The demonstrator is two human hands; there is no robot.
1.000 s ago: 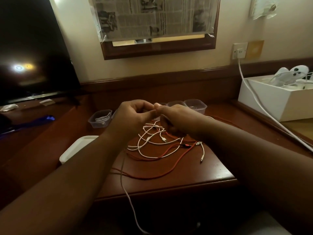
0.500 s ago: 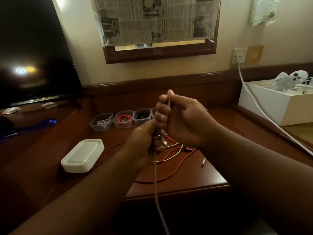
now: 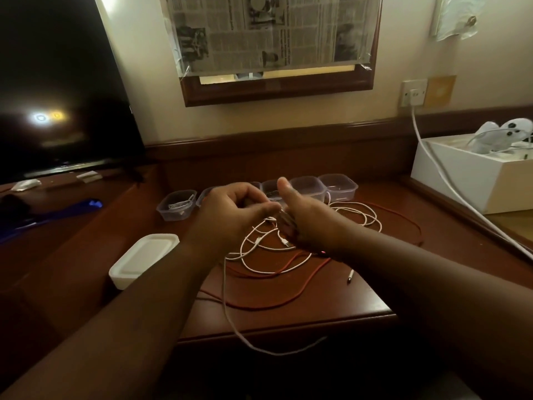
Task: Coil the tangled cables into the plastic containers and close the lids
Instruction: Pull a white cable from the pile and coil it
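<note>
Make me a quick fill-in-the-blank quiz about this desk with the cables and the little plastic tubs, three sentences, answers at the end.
1. Both hands, left hand and right hand, hold a ____ cable.
2. The long cable lying under it on the desk is ____.
3. The stack of lids sits to the ____ of the tangle.

Missing words: white; red; left

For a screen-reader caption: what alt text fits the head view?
Two hands, left hand and right hand, work a white cable above a red cable on a wooden desk, near clear containers.
</note>
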